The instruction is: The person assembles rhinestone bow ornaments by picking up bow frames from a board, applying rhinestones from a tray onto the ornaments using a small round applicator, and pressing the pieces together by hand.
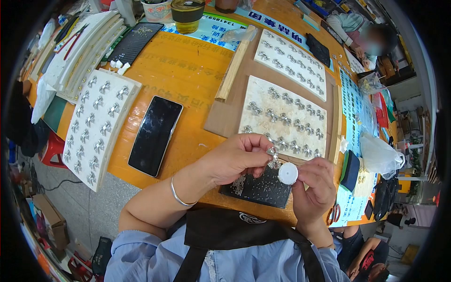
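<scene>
My left hand [242, 157] pinches a small silver bow-shaped metal piece [274, 162] between thumb and fingers. My right hand [315, 188] grips a white round disc [288, 174] by its edge, close beside the silver piece; whether the two touch I cannot tell. Below both hands lies a black ridged tray [249, 189] scattered with tiny pale stones, partly covered by the fingers. Just beyond them, a white board [263, 89] carries rows of similar silver bow pieces, and my left hand overlaps its near edge.
Another board [293, 49] of bow pieces lies farther back; a stack of boards [134, 89] stands left. A black phone [156, 136] rests on the orange table [188, 61]. Wooden strips [237, 63] flank the middle boards. A lidded jar [188, 19] stands behind. Another person [357, 35] sits far right.
</scene>
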Demonstrator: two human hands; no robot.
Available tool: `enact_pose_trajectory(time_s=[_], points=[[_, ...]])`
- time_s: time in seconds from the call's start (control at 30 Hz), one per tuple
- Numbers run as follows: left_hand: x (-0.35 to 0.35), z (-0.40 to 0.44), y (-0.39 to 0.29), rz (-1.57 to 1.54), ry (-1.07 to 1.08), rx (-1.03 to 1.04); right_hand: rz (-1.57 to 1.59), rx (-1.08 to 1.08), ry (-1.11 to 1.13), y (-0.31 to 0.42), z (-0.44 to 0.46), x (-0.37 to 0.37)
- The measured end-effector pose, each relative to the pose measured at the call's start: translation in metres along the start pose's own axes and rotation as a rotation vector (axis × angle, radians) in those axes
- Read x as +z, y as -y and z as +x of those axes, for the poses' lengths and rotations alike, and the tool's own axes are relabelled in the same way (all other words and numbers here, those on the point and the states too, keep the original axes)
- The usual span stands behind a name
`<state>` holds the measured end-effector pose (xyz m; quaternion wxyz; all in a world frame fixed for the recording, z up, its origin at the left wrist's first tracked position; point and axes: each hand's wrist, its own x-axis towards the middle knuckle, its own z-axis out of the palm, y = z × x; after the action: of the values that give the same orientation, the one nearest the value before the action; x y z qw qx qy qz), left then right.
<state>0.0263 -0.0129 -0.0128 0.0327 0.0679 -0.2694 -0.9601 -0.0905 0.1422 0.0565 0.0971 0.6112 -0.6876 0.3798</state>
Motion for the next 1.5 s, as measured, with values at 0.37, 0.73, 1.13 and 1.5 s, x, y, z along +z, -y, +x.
enact_pose_trajectory(time_s=[0.37, 0.73, 1.13, 1.5], points=[[0.0014, -0.0005, -0.0005, -0.024, -0.006, -0.001, 0.013, 0.009, -0.02, -0.0006, -0.0015, 0.002], [0.0021, -0.0007, -0.001, -0.008, -0.029, -0.011, 0.012, 0.014, -0.026, -0.0007, -0.0015, 0.0031], [0.0013, -0.0006, -0.0008, -0.01, -0.022, -0.007, 0.008, 0.016, -0.026, 0.0, -0.0015, 0.0045], [-0.0003, 0.0003, 0.0001, -0.003, -0.011, -0.002, -0.011, 0.021, -0.043, 0.0013, -0.0008, 0.0017]])
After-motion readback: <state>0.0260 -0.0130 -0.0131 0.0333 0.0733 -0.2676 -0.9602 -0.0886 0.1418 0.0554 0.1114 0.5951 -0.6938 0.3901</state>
